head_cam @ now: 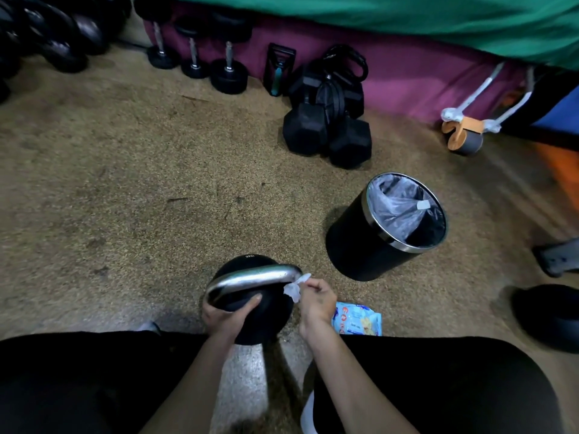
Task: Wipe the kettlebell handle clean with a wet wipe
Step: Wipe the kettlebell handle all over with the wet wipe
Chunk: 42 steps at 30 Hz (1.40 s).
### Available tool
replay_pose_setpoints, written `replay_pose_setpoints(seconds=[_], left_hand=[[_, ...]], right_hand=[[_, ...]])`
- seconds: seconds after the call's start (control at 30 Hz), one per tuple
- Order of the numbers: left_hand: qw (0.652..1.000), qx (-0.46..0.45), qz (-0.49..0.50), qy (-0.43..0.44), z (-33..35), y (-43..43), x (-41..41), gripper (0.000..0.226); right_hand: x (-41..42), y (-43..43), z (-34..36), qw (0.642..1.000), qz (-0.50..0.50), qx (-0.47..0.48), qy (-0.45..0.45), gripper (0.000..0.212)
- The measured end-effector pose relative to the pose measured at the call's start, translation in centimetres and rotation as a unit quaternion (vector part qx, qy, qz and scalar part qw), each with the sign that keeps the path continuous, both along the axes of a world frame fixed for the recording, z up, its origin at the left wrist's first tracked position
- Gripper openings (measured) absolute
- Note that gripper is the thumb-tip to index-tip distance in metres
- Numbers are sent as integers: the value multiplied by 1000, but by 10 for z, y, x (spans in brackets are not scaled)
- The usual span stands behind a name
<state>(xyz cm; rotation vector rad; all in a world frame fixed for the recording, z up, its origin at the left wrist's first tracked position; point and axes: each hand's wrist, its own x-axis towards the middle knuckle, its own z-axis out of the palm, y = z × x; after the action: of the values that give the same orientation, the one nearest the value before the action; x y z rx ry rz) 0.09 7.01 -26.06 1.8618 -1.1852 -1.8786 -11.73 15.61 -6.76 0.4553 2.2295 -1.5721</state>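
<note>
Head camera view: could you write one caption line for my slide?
Right hand pinches a wet wipe at the end of the kettlebell handle; left hand grips the kettlebell; black bin nearby.

On the speckled floor (125, 183) a black kettlebell (266, 314) stands with its left hand (227, 311) gripping the near end of the shiny handle (250, 278) while the right hand (316, 300) pinches a crumpled wet wipe (294, 288) against the handle's right end, near a lined black bin (354, 242).
</note>
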Motion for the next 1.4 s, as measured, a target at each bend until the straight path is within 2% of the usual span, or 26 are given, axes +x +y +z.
replay_pose_setpoints(seconds=[0.07,0.2,0.3,0.4,0.53,0.63,0.7,0.93,1.17,1.3,1.4], left_hand=[[1000,2,8,4,-5,0,0,160],[1000,-7,8,4,8,1,-1,159],[1000,-5,6,15,17,3,0,160],[1000,-15,12,21,29,5,0,160],[999,-35,23,34,41,7,-1,168],[999,-29,25,29,44,8,-3,156],[999,-27,23,27,45,8,-2,156],[999,-15,9,31,38,8,1,174],[1000,-14,-3,17,55,9,1,172],[999,-31,-4,16,67,9,-1,162],[1000,-13,-11,0,70,10,-2,141]], right_hand=[[-1,2,3,998,39,10,50,24],[-7,5,4,985,115,71,109,14],[-7,8,3,966,162,117,165,17],[-10,5,7,931,235,162,228,20],[-33,-12,16,877,351,243,220,23],[-42,-11,19,844,416,248,232,27],[-46,-4,21,819,451,251,251,29],[-72,-20,22,753,546,327,167,24],[-100,-21,39,722,632,245,139,20],[-103,-32,32,696,652,281,104,31],[-98,-45,27,670,679,289,77,36]])
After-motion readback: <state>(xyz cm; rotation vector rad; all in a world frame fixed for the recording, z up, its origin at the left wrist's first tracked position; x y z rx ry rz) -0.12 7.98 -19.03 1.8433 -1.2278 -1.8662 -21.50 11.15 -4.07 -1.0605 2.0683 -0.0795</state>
